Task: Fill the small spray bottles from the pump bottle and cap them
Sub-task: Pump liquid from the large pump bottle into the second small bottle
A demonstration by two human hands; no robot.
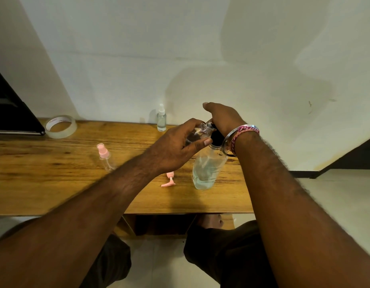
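Filling stage, seen from above the wooden table (55, 177). The left hand (175, 146) curls round a small clear uncapped spray bottle (200, 130), tilted so that its open neck points right, toward the spout of the tall clear pump bottle (207, 169), which stands upright near the table's front edge. The right hand (221, 119) lies over the black pump head (216, 137), fingers bent down upon it. The decisive relation: the small bottle's mouth sits just left of the pump head, apparently beneath the spout; the spout itself is hidden. A loose pink spray cap (169, 180) lies on the table below the left hand, nearer to it.
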